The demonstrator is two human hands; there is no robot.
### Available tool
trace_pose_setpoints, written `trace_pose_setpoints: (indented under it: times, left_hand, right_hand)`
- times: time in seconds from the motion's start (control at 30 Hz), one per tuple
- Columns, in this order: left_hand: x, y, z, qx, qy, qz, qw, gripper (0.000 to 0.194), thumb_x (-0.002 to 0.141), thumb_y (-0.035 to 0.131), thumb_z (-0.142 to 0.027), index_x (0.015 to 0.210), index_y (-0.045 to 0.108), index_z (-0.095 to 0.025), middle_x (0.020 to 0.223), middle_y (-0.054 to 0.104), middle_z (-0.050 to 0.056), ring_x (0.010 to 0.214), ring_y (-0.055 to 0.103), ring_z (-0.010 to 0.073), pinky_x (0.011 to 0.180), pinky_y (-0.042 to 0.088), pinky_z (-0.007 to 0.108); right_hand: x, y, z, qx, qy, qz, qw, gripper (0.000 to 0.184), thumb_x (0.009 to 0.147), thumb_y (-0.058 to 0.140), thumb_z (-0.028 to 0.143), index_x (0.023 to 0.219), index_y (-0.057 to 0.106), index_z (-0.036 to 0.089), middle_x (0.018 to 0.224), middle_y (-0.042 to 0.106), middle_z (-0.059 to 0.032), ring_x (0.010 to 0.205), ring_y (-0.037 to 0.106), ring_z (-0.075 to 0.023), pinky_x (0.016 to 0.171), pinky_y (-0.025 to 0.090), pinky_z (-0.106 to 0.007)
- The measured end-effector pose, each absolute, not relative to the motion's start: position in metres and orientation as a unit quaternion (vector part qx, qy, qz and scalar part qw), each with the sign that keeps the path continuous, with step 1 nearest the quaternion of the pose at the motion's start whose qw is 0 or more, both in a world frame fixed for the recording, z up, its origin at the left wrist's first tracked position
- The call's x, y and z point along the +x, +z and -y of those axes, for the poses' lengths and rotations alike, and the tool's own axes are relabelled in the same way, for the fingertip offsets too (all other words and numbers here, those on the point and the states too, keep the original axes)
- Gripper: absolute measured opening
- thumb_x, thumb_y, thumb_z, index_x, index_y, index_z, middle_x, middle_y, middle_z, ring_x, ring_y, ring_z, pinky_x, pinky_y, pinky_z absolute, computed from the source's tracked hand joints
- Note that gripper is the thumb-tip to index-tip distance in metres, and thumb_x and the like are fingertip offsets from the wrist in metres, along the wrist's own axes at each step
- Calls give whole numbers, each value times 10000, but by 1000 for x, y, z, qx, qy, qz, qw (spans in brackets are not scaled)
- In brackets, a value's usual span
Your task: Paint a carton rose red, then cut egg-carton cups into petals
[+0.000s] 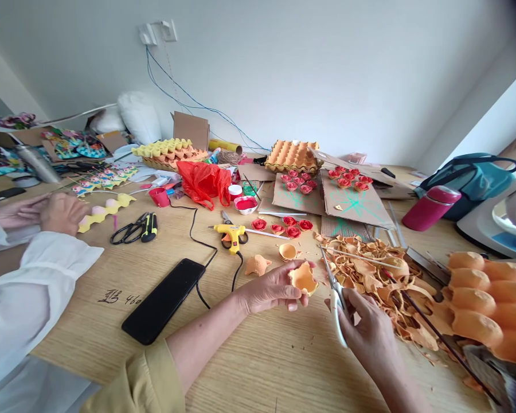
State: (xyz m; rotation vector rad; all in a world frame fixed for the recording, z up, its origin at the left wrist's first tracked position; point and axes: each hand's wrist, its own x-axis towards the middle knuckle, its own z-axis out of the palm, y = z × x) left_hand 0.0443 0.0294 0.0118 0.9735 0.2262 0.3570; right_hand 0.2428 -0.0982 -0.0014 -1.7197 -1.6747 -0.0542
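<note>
My left hand [277,288] holds an orange egg carton cup [304,279] with a jagged, cut rim, its hollow side turned up. In my right hand [367,327] is a pair of scissors [337,292] with white handles, its blades pointing away to the upper left, just right of the cup and apart from it. Behind my left hand sit a trimmed cup [287,251] and an uncut-looking, pointed orange piece [258,264]. A heap of orange carton scraps [365,264] lies beyond and right of the scissors.
A yellow glue gun [232,236] with its cord and a black phone [163,301] lie on the left. Red paper-pulp roses [293,232] stand farther back. Orange egg cartons [477,298] and a pink bottle [431,208] are at right. Another person's hands [62,213] work at far left.
</note>
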Motion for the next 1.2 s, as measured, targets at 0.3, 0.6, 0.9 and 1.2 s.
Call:
trace_pose_setpoints:
  times: [0.3, 0.6, 0.9, 1.2]
  left_hand:
    - [47, 5, -29, 453, 232, -136, 850, 665, 703, 886, -331, 1252, 532, -208, 927, 701, 49, 803, 710, 185, 725, 501, 305]
    - [46, 5, -32, 422, 288, -141, 848, 656, 688, 893, -265, 1247, 552, -231, 882, 691, 8, 813, 711, 169, 731, 485, 277]
    - [44, 9, -36, 441, 319, -126, 829, 540, 695, 872, -261, 1171, 617, -238, 1195, 613, 58, 901, 659, 155, 809, 529, 321]
    - [49, 11, -32, 512, 288, -135, 798, 539, 664, 884, -278, 1139, 641, -207, 1147, 608, 57, 940, 585, 157, 772, 511, 289]
  right_hand:
    - [243, -4, 98, -673, -22, 646, 359, 374, 950, 539, 470, 672, 448, 237, 560, 522, 43, 550, 483, -130, 573, 376, -244]
    - [242, -3, 97, -650, -23, 680, 339, 322, 963, 529, 415, 710, 445, 236, 597, 524, 41, 572, 490, -138, 624, 401, -261]
    - [248, -8, 96, -649, 5, 697, 305, 165, 931, 573, 388, 883, 548, 233, 769, 628, 8, 702, 594, -179, 723, 450, -308]
    - [248, -8, 96, -664, -6, 692, 281, 164, 903, 595, 370, 996, 540, 246, 893, 656, -9, 843, 622, -223, 803, 433, -377]
